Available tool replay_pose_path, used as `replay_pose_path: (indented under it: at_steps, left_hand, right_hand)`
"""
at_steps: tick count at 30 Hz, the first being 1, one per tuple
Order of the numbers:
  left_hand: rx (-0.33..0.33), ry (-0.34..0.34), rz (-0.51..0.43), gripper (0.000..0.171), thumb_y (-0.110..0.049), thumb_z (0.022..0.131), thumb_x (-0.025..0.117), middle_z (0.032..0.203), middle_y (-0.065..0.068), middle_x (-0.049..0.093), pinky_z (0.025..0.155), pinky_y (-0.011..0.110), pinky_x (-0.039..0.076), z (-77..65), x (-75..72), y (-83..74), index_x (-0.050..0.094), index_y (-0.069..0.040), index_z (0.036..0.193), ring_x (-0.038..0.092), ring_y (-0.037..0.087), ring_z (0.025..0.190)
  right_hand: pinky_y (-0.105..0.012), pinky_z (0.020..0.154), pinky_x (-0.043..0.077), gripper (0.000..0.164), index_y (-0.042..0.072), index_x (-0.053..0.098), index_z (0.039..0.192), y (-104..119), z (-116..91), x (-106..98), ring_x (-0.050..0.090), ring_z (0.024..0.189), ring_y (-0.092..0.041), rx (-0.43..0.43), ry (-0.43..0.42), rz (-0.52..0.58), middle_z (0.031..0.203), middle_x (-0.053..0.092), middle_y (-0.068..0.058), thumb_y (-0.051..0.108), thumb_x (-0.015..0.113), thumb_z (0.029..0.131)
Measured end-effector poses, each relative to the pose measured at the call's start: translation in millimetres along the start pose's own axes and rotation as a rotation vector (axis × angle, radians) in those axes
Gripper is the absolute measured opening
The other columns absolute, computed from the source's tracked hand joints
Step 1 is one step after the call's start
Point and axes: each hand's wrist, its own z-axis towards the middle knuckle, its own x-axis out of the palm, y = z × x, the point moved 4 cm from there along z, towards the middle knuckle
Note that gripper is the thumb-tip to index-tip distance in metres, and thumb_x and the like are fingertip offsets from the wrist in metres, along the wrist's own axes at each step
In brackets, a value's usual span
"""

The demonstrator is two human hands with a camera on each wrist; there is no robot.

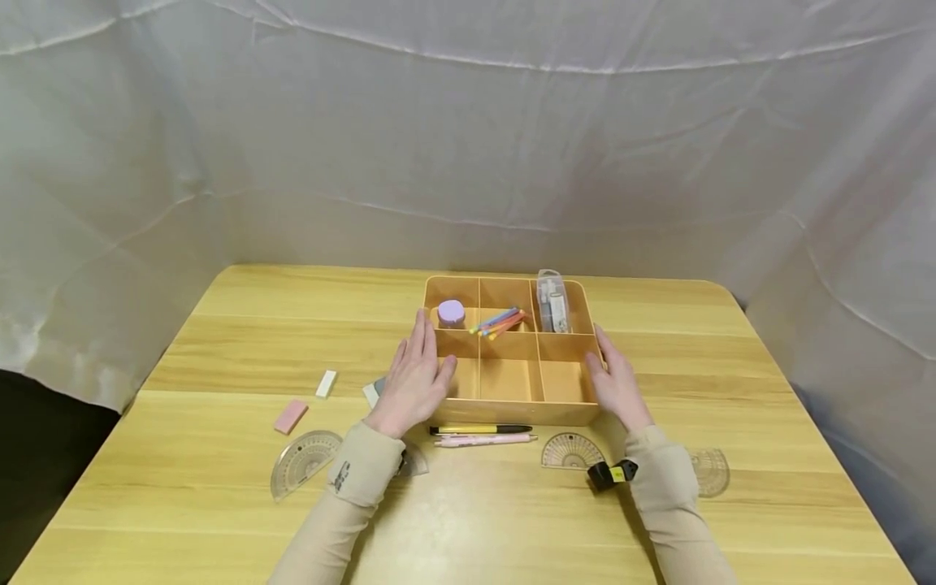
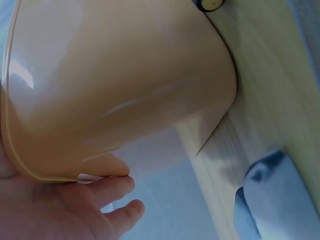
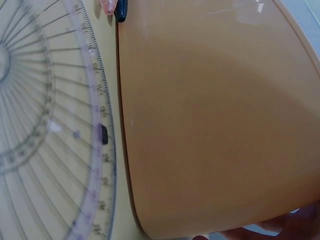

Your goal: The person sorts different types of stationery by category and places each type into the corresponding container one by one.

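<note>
An orange six-compartment organizer box (image 1: pixel 512 412) stands on the wooden table. My left hand (image 1: pixel 413 386) grips its left wall, thumb over the rim and fingers along the outside; these fingers (image 2: pixel 115 192) also show in the left wrist view. On the opposite wall, my right hand (image 1: pixel 617 386) holds on with the thumb inside and fingers outside, mostly hidden in the right wrist view. The back compartments hold a purple-lidded jar (image 1: pixel 451 314), several colourful sticks (image 1: pixel 500 322) and a clear case (image 1: pixel 553 305) with small items. The three front compartments look bare.
A yellow-black pen (image 1: pixel 478 429) and a pink pen (image 1: pixel 486 440) lie before the box. Clear protractors (image 1: pixel 307 459) are spread across the table. Left are a pink eraser (image 1: pixel 290 416), a white eraser (image 1: pixel 326 383) and a grey-white eraser (image 1: pixel 371 394). Grey curtains (image 1: pixel 468 162) surround the table.
</note>
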Motion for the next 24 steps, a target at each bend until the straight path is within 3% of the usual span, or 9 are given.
replay_pose_path:
  at_steps: [4, 8, 12, 15, 17, 20, 24]
  left_hand:
    - [0.01, -0.051, 0.004, 0.068, -0.032, 0.108, 0.036, 0.169, 0.02, -0.003, 0.127, 0.058, 0.01, -1.8, -9.2, -0.9, 0.01, 0.006, 0.158, 0.01, 0.035, 0.158]
    - [0.05, -0.148, 0.002, 0.06, -0.028, 0.107, 0.04, 0.168, 0.022, 0.013, 0.127, 0.057, 0.013, -8.2, -28.7, -6.6, 0.027, 0.004, 0.156, 0.016, 0.037, 0.157]
    - [0.109, -0.229, -0.058, 0.049, -0.023, 0.105, 0.048, 0.159, 0.019, 0.038, 0.123, 0.056, 0.028, -18.5, -49.4, -17.2, 0.045, 0.001, 0.148, 0.037, 0.038, 0.148]
    - [0.185, -0.269, -0.097, 0.04, -0.018, 0.102, 0.055, 0.142, 0.016, 0.058, 0.111, 0.052, 0.045, -26.6, -60.1, -28.4, 0.056, -0.001, 0.139, 0.057, 0.036, 0.13]
    - [0.262, -0.278, -0.097, 0.033, -0.013, 0.1, 0.059, 0.126, 0.013, 0.068, 0.099, 0.045, 0.055, -31.7, -64.4, -37.2, 0.062, -0.001, 0.131, 0.066, 0.03, 0.114]
    - [0.38, -0.253, -0.063, 0.025, -0.011, 0.097, 0.064, 0.11, 0.01, 0.074, 0.083, 0.035, 0.058, -39.8, -66.1, -50.8, 0.068, -0.002, 0.12, 0.07, 0.021, 0.092]
    - [0.478, -0.16, -0.005, 0.019, -0.013, 0.095, 0.068, 0.105, 0.006, 0.076, 0.079, 0.029, 0.059, -49.7, -63.1, -64.6, 0.072, -0.004, 0.112, 0.071, 0.016, 0.087]
  right_hand:
    - [-0.058, 0.124, 0.021, 0.055, -0.007, 0.021, 0.157, -0.6, 1.4, 0.5, 0.028, 0.147, -0.05, 0.001, 0.005, 0.006, 0.158, 0.029, -0.034, 0.006, 0.035, 0.105]
    - [-0.059, 0.124, 0.02, 0.055, -0.006, 0.019, 0.157, -0.6, 1.1, 0.4, 0.026, 0.148, -0.051, 0.006, 0.014, 0.003, 0.159, 0.027, -0.033, 0.007, 0.034, 0.105]
    - [-0.061, 0.123, 0.02, 0.056, -0.006, 0.019, 0.157, -1.1, 0.2, 1.3, 0.026, 0.147, -0.052, 0.016, 0.023, 0.002, 0.159, 0.027, -0.033, 0.007, 0.034, 0.105]
    - [-0.061, 0.123, 0.021, 0.056, -0.006, 0.02, 0.157, -0.5, 0.1, 1.5, 0.028, 0.146, -0.053, 0.017, 0.019, 0.001, 0.158, 0.029, -0.035, 0.007, 0.035, 0.105]
    - [-0.061, 0.122, 0.021, 0.056, -0.006, 0.02, 0.157, 0.0, 0.1, 1.3, 0.028, 0.146, -0.053, 0.015, 0.014, 0.0, 0.157, 0.029, -0.035, 0.007, 0.036, 0.105]
    - [-0.06, 0.123, 0.021, 0.056, -0.006, 0.02, 0.157, 0.2, 0.0, 0.6, 0.028, 0.146, -0.053, 0.018, 0.013, 0.001, 0.157, 0.029, -0.035, 0.007, 0.036, 0.105]
    - [-0.06, 0.123, 0.02, 0.057, -0.005, 0.018, 0.158, 1.0, 0.0, 0.1, 0.027, 0.147, -0.052, 0.027, 0.025, 0.003, 0.158, 0.028, -0.034, 0.007, 0.035, 0.105]
